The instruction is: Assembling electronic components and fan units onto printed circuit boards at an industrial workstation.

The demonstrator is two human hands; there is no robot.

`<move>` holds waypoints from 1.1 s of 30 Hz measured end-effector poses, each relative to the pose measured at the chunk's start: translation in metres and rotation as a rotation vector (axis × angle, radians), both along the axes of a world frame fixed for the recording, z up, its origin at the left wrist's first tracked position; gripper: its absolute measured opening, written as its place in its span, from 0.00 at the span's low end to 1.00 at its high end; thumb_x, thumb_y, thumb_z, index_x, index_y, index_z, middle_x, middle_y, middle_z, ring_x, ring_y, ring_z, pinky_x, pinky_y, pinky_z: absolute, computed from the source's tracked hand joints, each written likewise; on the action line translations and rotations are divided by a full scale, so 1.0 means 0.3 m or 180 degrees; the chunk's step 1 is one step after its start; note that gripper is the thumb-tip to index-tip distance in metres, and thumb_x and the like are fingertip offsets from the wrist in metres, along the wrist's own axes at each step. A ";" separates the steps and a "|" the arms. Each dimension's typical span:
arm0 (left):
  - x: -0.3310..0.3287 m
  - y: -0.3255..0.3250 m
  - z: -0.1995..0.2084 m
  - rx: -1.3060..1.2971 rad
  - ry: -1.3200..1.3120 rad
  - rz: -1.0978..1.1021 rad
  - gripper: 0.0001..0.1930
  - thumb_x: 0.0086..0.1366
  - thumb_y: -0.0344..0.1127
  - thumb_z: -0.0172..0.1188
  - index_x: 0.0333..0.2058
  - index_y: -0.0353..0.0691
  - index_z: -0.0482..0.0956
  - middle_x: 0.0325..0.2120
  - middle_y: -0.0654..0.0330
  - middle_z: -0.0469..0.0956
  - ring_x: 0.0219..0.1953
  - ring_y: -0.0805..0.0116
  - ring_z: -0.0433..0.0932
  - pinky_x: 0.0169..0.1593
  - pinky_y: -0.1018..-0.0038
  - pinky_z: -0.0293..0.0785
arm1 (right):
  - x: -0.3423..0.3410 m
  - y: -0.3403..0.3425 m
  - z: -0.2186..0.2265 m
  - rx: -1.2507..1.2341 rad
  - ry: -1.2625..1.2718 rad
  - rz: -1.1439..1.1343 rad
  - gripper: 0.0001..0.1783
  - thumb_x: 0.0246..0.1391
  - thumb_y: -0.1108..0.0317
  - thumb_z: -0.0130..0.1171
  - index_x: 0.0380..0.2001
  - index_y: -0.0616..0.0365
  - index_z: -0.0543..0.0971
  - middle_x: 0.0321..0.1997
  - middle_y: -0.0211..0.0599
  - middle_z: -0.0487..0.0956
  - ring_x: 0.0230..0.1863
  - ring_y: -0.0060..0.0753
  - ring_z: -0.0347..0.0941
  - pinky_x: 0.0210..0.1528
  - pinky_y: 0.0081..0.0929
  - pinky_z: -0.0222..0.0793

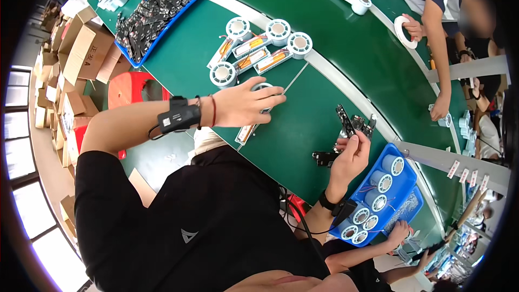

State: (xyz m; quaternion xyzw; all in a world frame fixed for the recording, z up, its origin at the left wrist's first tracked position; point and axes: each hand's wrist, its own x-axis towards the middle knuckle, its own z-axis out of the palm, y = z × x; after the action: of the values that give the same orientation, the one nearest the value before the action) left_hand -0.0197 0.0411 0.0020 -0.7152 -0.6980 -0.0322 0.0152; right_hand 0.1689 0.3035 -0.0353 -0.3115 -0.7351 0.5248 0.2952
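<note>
While the green surface runs diagonally across the view, a blue tray of white round units sits at its near edge by the right hand. That hand pinches a narrow black circuit board between thumb and fingers, the board's long axis tilted up and to the left, raised just above the surface. The left hand is curled down over a white round unit, gripping it against the surface, close to four similar units with orange-wired plates.
</note>
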 end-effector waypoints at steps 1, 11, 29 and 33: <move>-0.020 0.030 -0.008 0.0013 -0.0057 0.0036 0.16 0.54 0.36 0.68 0.43 0.47 0.79 0.64 0.52 0.66 0.70 0.52 0.61 0.67 0.48 0.62 | 0.003 -0.004 0.007 -0.0372 0.0125 0.0127 0.12 0.71 0.69 0.52 0.45 0.65 0.81 0.35 0.37 0.82 0.27 0.22 0.77 0.31 0.21 0.75; 0.022 0.135 0.114 0.1055 -0.1060 0.0202 0.19 0.58 0.34 0.68 0.49 0.44 0.80 0.59 0.52 0.71 0.64 0.52 0.70 0.63 0.55 0.68 | 0.020 -0.091 0.166 -0.0881 -0.0283 0.1270 0.07 0.65 0.76 0.60 0.45 0.65 0.80 0.36 0.35 0.83 0.31 0.22 0.79 0.34 0.20 0.77; 0.218 0.032 -0.167 0.1941 -0.5622 0.2371 0.19 0.71 0.25 0.61 0.59 0.35 0.71 0.46 0.61 0.75 0.44 0.77 0.75 0.42 0.76 0.73 | -0.194 -0.218 0.052 0.1641 -0.0133 0.2202 0.16 0.48 0.83 0.69 0.41 0.58 0.83 0.50 0.39 0.80 0.29 0.30 0.80 0.27 0.24 0.74; 0.209 0.017 -0.180 0.1938 -0.6312 0.2220 0.17 0.73 0.26 0.60 0.58 0.34 0.71 0.45 0.62 0.76 0.40 0.78 0.74 0.40 0.79 0.73 | -0.194 -0.215 0.016 0.1720 0.0021 0.2256 0.13 0.48 0.83 0.70 0.38 0.59 0.84 0.49 0.38 0.80 0.29 0.27 0.79 0.26 0.23 0.72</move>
State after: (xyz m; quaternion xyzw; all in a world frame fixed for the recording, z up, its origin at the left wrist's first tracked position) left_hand 0.0428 0.0463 -0.0520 -0.1007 -0.5270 -0.7589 -0.3690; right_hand 0.1107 0.2390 -0.0304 0.0497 -0.9063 0.3836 0.1702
